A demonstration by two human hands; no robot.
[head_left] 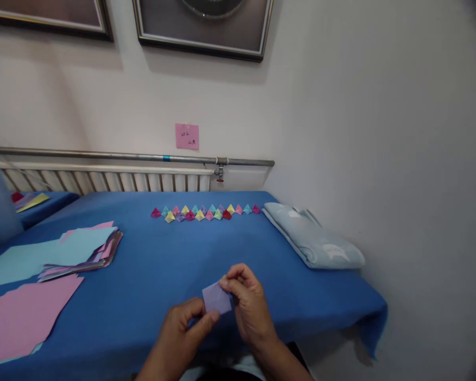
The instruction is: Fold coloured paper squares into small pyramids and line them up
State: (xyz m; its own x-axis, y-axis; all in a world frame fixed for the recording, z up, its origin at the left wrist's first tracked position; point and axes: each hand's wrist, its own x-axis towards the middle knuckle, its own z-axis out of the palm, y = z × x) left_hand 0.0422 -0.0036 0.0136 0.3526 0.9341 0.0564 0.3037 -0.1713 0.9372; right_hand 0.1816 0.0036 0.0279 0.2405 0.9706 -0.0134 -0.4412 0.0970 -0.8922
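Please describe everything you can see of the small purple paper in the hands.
The purple paper is a small, pale lilac piece, apparently folded, roughly square with one corner pointing down. It is held just above the blue cloth near the table's front edge. The left hand pinches its lower edge; the right hand grips its upper right corner.

We see a table under a blue cloth (pixel 150 275), and across its far side a double row of small folded paper pieces in pink, yellow, teal and purple (pixel 205 212). At the left lies a loose stack of coloured paper sheets (pixel 85 248), with a large pink sheet (pixel 21 317) nearer the front edge. A folded pale blue fabric (pixel 315 239) rests at the right end. Behind runs a white ribbed radiator (pixel 103 180) under a grey metal pipe (pixel 135 156), and a pink sticky note (pixel 186 136) (its writing too small to read) hangs on the wall below two dark-framed pictures (pixel 204 26).
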